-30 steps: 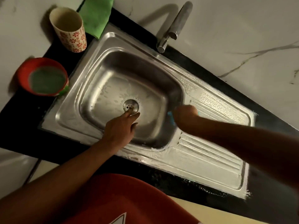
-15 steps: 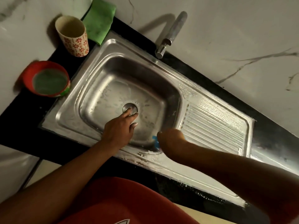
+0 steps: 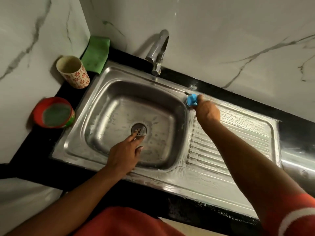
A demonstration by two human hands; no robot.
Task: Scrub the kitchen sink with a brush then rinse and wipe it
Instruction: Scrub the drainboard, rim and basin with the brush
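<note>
The right hand (image 3: 207, 111) grips a blue brush (image 3: 191, 99), fingers curled round it, and holds it against the far rim of the sink (image 3: 75, 133). The soapy drainboard (image 3: 238, 133) lies under and to the right of that wrist. The tap (image 3: 157, 51) stands just beyond the brush, to its left. The left hand (image 3: 122, 155) reaches into the basin with fingers straight and loosely spread, index tip at the drain (image 3: 139, 129). Left of that hand sit a red tub (image 3: 53, 112), a cup (image 3: 73, 72) and a green cloth (image 3: 96, 53).
</note>
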